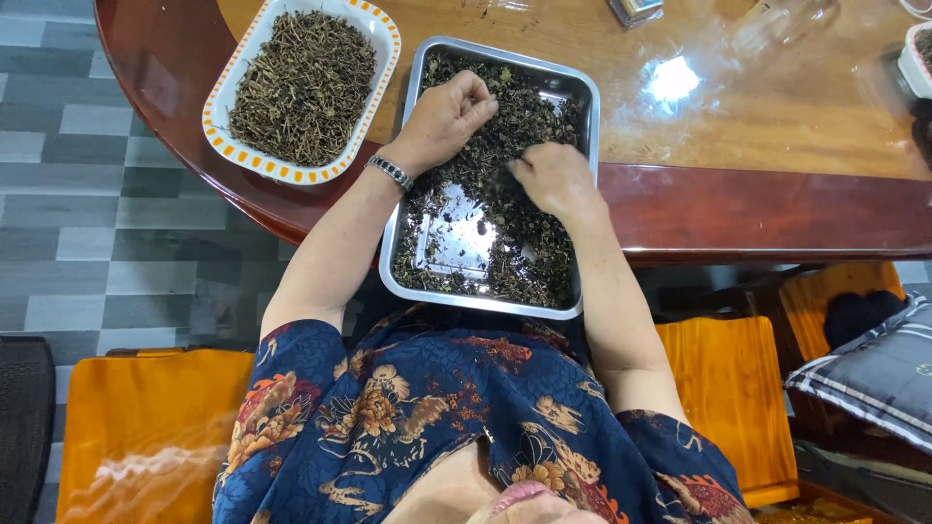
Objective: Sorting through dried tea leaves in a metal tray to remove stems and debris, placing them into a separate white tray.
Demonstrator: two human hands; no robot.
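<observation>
head view: left hand (445,118) pinches leaves (524,116) in tray (582,97); right hand (549,180) grip unclear, blurred.

A: Non-handled items, far left? [white dish with orange-checked rim (225,89), heaped with dry brown twigs (303,85), on the glossy wooden desk (757,116)]
B: Noted. Below the desk edge?
A: Orange wooden chairs (146,427), a plaid cushion (874,374) at right, grey striped floor tiles (87,223)
</observation>
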